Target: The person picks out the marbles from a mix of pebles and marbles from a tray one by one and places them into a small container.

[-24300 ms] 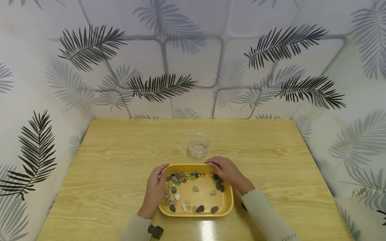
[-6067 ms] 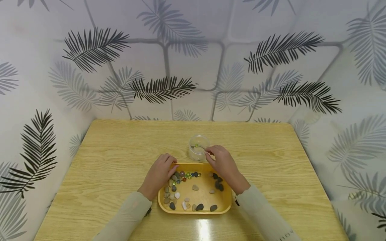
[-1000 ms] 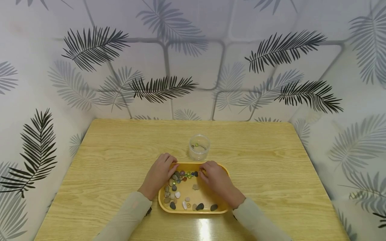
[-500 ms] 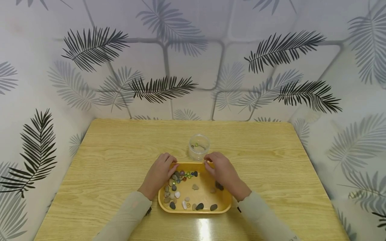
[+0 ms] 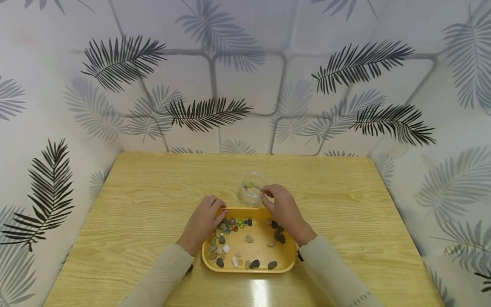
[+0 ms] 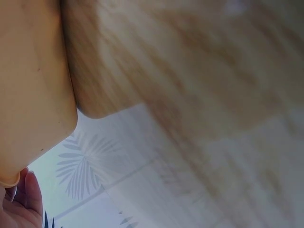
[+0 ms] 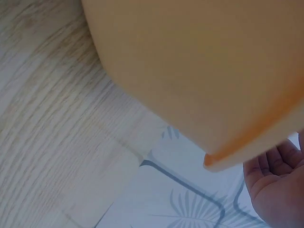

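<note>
My left hand (image 5: 203, 221) grips the far left corner of a yellow tray (image 5: 249, 272); in the left wrist view fingers show by the tray's rim. My right hand (image 5: 285, 209) is at the near right rim of a clear round cup (image 5: 250, 198), thumb and finger pinched on a small glass marble that they mostly hide. A few small marbles (image 5: 251, 185) lie in the cup. Inside the tray, coloured glass marbles (image 5: 241, 222) line the far side, with pebbles (image 5: 226, 248) at the left and dark stones (image 5: 279, 235) at the right, partly under my right hand.
Tray and cup stand on a wood-grain table (image 5: 153, 183), the cup just behind the tray. A wall (image 5: 245, 76) with leaf-patterned covering rises behind the table and at both sides.
The cup was empty at first and now has marbles in it. My right hand took the rightmost amber marble from the tray's far row and carried it to the cup. Lately my left hand stays put.
</note>
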{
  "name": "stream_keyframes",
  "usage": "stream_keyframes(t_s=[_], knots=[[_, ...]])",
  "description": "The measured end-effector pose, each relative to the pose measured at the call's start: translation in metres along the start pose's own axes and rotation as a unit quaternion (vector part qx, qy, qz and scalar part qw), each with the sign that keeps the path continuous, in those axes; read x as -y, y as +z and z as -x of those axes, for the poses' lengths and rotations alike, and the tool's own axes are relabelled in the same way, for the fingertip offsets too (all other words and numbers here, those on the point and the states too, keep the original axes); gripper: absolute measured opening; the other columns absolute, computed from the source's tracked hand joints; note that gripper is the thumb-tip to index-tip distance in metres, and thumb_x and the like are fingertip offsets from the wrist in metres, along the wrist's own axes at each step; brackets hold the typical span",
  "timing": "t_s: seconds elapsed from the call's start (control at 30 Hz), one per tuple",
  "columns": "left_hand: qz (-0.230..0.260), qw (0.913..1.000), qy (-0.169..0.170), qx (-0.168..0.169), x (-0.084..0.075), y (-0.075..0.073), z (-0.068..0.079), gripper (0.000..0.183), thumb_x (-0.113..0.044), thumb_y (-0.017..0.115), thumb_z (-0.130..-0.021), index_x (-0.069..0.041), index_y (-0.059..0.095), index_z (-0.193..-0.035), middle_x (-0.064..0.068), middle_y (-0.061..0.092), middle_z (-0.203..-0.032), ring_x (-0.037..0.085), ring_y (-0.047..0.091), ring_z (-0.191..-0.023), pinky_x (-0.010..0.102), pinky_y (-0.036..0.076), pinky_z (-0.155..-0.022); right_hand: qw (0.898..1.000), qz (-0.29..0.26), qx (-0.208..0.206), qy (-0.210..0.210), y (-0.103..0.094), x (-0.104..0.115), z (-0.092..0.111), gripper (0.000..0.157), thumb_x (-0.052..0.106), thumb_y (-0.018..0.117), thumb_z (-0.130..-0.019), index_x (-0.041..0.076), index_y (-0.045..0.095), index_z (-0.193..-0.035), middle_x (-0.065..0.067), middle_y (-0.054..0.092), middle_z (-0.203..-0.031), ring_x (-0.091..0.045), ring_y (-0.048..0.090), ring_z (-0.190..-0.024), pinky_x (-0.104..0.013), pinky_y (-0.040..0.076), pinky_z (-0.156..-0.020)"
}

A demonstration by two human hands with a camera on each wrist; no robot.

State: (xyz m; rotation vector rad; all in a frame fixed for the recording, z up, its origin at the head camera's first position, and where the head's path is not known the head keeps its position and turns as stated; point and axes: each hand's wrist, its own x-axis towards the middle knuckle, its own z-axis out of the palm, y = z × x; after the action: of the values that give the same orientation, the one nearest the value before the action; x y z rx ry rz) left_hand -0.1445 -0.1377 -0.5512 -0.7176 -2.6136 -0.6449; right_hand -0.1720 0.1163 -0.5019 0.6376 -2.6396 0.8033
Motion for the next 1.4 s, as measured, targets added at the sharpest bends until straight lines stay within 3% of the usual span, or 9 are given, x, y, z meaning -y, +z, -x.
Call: stream_keyframes(t_s=[0.27,0.83,1.4], knots=[[-0.004,1.0000,-0.001,0.003,0.000,0.000,0.000,0.012,-0.022,0.065,-0.089,-0.014,0.061,-0.097,-0.004,0.051,-0.091,0.012,0.045,-0.080,0.026,0.043,-0.069,1.000,-0.002,0.004,0.019,0.006,-0.002,-0.007,0.016,0.020,0.063,-0.090,0.007,0.067,-0.097,-0.003,0.063,-0.090,-0.019,0.059,-0.080,-0.028,0.050,-0.071],[0.000,1.0000,-0.001,-0.002,0.000,0.000,0.000,0.014,-0.022,0.067,-0.088,-0.015,0.060,-0.097,-0.003,0.051,-0.093,0.013,0.046,-0.082,0.026,0.044,-0.071,0.998,-0.016,0.012,0.054,0.010,-0.007,-0.010,0.015,0.014,0.066,-0.087,0.005,0.067,-0.099,-0.005,0.063,-0.093,-0.023,0.061,-0.082,-0.031,0.051,-0.072],[0.000,1.0000,-0.001,-0.003,0.000,0.001,0.000,0.015,-0.021,0.068,-0.087,-0.013,0.060,-0.097,-0.002,0.052,-0.093,0.013,0.046,-0.081,0.026,0.045,-0.069,0.996,-0.065,0.019,0.057,0.003,0.006,0.009,0.014,0.015,0.066,-0.088,0.008,0.068,-0.099,-0.003,0.065,-0.094,-0.014,0.060,-0.080,-0.030,0.052,-0.073]])
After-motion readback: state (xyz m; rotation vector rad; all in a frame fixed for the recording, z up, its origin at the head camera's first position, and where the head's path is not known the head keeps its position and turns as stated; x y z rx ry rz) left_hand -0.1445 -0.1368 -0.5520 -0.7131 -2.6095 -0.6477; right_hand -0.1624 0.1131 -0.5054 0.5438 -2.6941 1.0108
